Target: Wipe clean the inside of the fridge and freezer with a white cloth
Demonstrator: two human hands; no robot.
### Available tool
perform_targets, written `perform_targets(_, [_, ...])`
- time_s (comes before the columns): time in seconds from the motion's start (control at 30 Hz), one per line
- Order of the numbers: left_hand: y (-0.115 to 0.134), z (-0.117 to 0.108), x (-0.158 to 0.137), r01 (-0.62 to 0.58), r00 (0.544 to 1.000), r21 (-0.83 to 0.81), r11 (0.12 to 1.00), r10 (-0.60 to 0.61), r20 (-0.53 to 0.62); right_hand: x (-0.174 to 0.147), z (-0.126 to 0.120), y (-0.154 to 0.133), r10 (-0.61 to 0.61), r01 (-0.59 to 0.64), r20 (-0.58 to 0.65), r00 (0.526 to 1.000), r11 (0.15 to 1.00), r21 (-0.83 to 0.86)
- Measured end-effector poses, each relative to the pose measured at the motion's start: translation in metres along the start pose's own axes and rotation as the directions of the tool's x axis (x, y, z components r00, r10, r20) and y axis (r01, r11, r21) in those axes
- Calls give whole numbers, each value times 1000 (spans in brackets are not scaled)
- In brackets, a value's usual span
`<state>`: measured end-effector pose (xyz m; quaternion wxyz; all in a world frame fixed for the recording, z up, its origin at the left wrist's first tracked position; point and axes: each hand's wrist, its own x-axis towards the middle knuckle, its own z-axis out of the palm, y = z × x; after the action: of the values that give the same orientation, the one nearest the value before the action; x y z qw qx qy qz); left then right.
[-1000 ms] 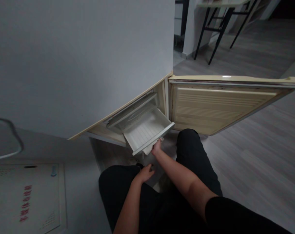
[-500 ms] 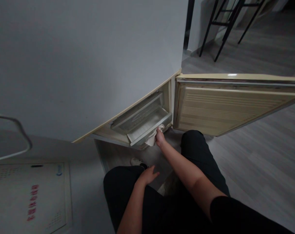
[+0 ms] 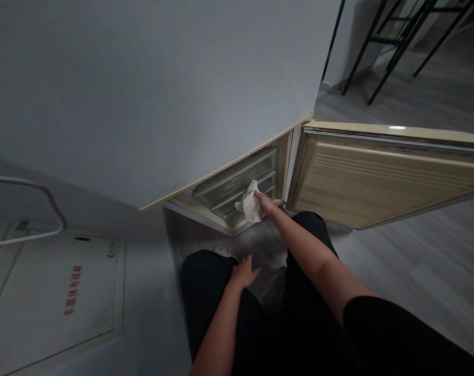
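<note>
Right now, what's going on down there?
A person's right hand holds a pale cloth in front of the drawers, which sit inside a low compartment. Its door stands wide open. The left hand holds nothing and is by the left knee. Whether the cloth touches a drawer, I can't tell.
</note>
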<state>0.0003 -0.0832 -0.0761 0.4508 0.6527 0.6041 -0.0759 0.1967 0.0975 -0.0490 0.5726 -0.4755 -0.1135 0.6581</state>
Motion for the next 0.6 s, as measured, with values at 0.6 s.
perform_targets(0.6, [54, -36, -19, -339, 874, -486, 806, 78, -480, -140, -64, 64, 148, 162, 405, 902, 755, -636])
